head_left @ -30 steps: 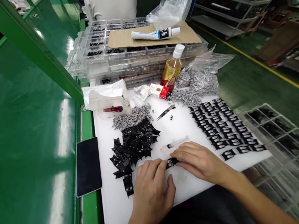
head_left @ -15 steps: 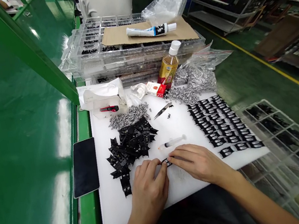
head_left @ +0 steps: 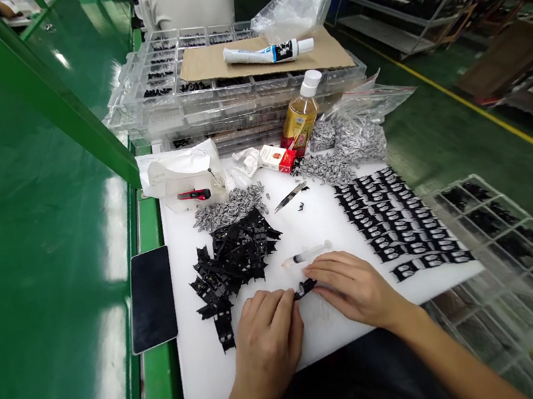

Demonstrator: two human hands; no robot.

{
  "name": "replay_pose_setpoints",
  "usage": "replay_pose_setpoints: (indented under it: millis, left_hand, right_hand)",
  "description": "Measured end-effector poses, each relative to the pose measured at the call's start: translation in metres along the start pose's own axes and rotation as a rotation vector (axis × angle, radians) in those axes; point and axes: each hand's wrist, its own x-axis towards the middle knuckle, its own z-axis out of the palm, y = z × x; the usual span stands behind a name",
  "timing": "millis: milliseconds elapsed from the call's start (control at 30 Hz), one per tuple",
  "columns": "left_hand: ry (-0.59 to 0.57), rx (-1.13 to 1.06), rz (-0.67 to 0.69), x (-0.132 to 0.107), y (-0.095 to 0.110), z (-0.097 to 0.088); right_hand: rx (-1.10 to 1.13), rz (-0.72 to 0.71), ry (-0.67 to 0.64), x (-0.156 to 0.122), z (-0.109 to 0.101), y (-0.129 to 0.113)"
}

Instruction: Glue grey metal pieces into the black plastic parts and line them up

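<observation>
left hand (head_left: 265, 343), right hand (head_left: 356, 288): fingers narrow, pinching black plastic part (head_left: 305, 288) | syringe (head_left: 306, 253) just beyond | black-part pile (head_left: 233, 259) left, on white board (head_left: 209, 384)

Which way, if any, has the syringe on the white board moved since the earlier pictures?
No: the syringe keeps its place below the tweezers; only the camera shifted.

A small black plastic part (head_left: 305, 288) between the left hand (head_left: 268, 343) and right hand (head_left: 354, 289)
</observation>
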Motion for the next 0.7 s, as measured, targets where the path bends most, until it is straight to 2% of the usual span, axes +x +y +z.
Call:
replay_pose_setpoints:
  millis: [233, 433, 700]
  left_hand:
    - [-0.013, -0.076, -0.035, 0.003, -0.003, -0.004]
    - [-0.028, -0.084, -0.047, 0.002, -0.003, -0.005]
    - [-0.049, -0.06, 0.012, 0.005, -0.001, -0.008]
  right_hand:
    - [0.17, 0.014, 0.027, 0.004, -0.004, 0.005]
    - [0.195, 0.024, 0.031, 0.003, -0.005, 0.006]
    - [0.093, 0.07, -0.135, 0.007, -0.011, -0.002]
